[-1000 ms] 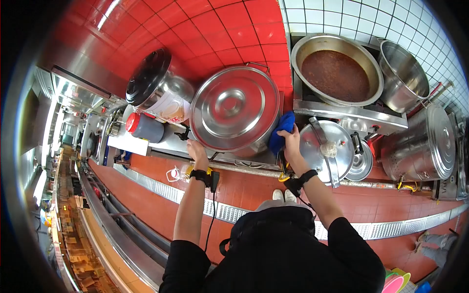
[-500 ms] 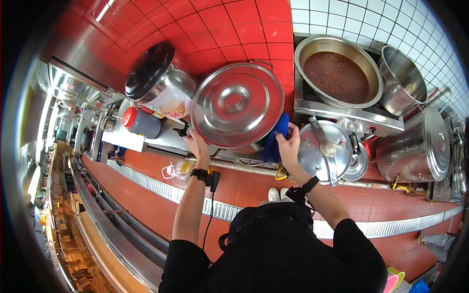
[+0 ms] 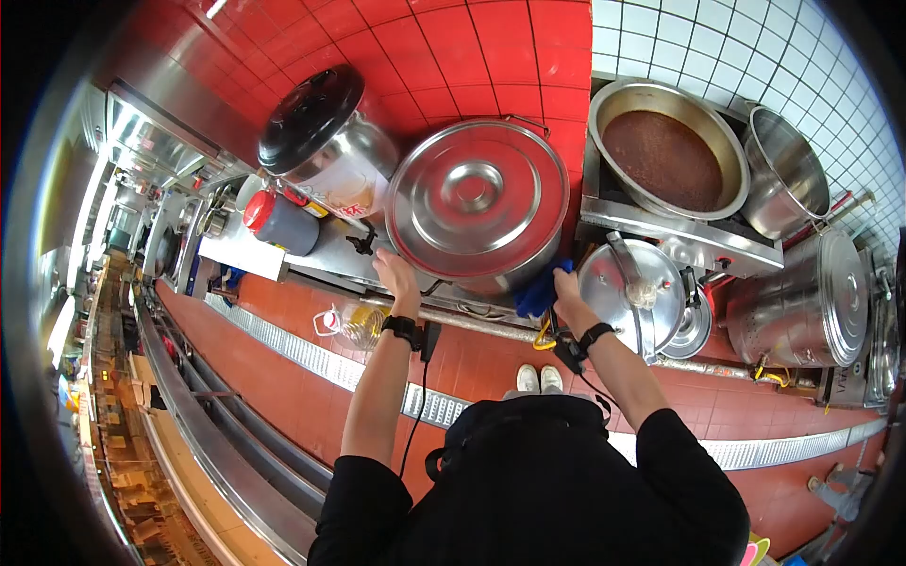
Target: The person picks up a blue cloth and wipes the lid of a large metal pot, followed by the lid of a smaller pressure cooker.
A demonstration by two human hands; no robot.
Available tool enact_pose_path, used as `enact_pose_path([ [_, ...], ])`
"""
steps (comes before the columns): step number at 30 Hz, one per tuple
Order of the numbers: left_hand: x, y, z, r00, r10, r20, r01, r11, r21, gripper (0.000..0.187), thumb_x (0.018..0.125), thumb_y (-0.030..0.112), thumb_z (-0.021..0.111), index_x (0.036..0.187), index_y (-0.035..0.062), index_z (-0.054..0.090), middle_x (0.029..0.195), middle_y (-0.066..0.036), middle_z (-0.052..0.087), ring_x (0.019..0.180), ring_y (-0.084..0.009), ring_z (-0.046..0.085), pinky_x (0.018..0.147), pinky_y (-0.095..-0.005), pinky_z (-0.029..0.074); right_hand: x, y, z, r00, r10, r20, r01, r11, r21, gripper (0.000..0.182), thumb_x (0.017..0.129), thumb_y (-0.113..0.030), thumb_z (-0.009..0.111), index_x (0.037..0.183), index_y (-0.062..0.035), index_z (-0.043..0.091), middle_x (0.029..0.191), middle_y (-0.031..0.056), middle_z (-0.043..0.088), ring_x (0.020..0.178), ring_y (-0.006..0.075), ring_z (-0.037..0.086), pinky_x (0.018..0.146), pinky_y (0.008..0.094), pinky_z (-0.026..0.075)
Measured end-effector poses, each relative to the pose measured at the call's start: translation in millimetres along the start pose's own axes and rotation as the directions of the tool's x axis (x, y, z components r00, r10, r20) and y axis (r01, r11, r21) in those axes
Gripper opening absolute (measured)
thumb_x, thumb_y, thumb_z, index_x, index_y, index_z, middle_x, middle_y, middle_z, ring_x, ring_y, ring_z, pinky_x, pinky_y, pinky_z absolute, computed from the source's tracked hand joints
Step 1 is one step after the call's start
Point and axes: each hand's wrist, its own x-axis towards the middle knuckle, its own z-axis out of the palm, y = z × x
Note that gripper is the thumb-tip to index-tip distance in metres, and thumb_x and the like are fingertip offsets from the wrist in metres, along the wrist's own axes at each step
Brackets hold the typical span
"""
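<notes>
A large steel pot with a round lid point(image 3: 472, 189) stands on the counter by the red wall. My left hand point(image 3: 397, 275) is at the pot's lower left side, near the black tap of the steel dispenser point(image 3: 335, 174); its fingers are small and partly hidden against the pot. At the pot's lower right side, my right hand point(image 3: 569, 291) grips a blue cloth point(image 3: 538, 294). Just right of that hand sits a steel pressure cooker point(image 3: 613, 283).
On the stove at the right are a wide basin point(image 3: 736, 184) of dark red-brown food and a deep steel pot point(image 3: 785, 170). A perforated pot point(image 3: 802, 297) stands farther right. A red-lidded jar point(image 3: 288, 226) is at left, a plastic bottle point(image 3: 359, 324) below the counter. A person's legs point(image 3: 843, 491) show at lower right.
The view has shifted a little. The blue cloth and my right hand are lower along the pot's right side, and less of the cloth shows. The lid stays on the pot.
</notes>
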Motion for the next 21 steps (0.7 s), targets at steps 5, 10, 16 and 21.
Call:
enact_pose_path([
  [5, 26, -29, 8, 1.000, 0.023, 0.002, -0.023, 0.999, 0.032, 0.060, 0.105, 0.041, 0.031, 0.122, -0.0110, 0.056, 0.124, -0.033, 0.060, 0.117, -0.0482, 0.054, 0.102, -0.0473, 0.039, -70, -4, 21, 0.966, 0.144, 0.216, -0.200, 0.943, 0.265, 0.019, 0.090, -0.016, 0.056, 0.108, -0.0076, 0.060, 0.098, 0.0080, 0.066, 0.092, 0.0241, 0.065, 0.081, 0.0440, 0.053],
  [10, 7, -10, 2, 1.000, 0.020, 0.021, -0.021, 0.996, 0.083, 0.060, 0.105, 0.040, 0.030, 0.117, -0.0112, 0.059, 0.122, -0.032, 0.062, 0.116, -0.0481, 0.055, 0.101, -0.0470, 0.040, -142, -37, 36, 0.948, 0.061, 0.311, -0.153, 0.947, 0.281, 0.022, 0.094, -0.014, 0.056, 0.115, -0.0089, 0.058, 0.104, 0.0065, 0.067, 0.100, 0.0220, 0.064, 0.086, 0.0423, 0.051],
  [16, 4, -9, 0, 0.998, 0.050, 0.023, -0.051, 0.998, 0.031, 0.059, 0.106, 0.039, 0.031, 0.118, -0.0110, 0.059, 0.120, -0.032, 0.062, 0.114, -0.0475, 0.056, 0.100, -0.0473, 0.040, -143, -36, 45, 0.968, -0.118, 0.220, 0.056, 0.962, 0.269, 0.026, 0.089, -0.006, 0.058, 0.115, -0.0089, 0.056, 0.101, 0.0032, 0.065, 0.093, 0.0207, 0.065, 0.080, 0.0388, 0.054],
  [21, -8, 4, -2, 0.998, 0.062, 0.021, -0.062, 0.998, 0.030, 0.058, 0.106, 0.039, 0.031, 0.116, -0.0114, 0.058, 0.119, -0.033, 0.062, 0.113, -0.0465, 0.057, 0.098, -0.0470, 0.041, -113, -10, 38, 0.987, -0.043, 0.157, 0.002, 0.967, 0.254, 0.036, 0.085, -0.004, 0.056, 0.120, -0.0109, 0.050, 0.112, 0.0068, 0.059, 0.107, 0.0240, 0.060, 0.088, 0.0477, 0.051],
])
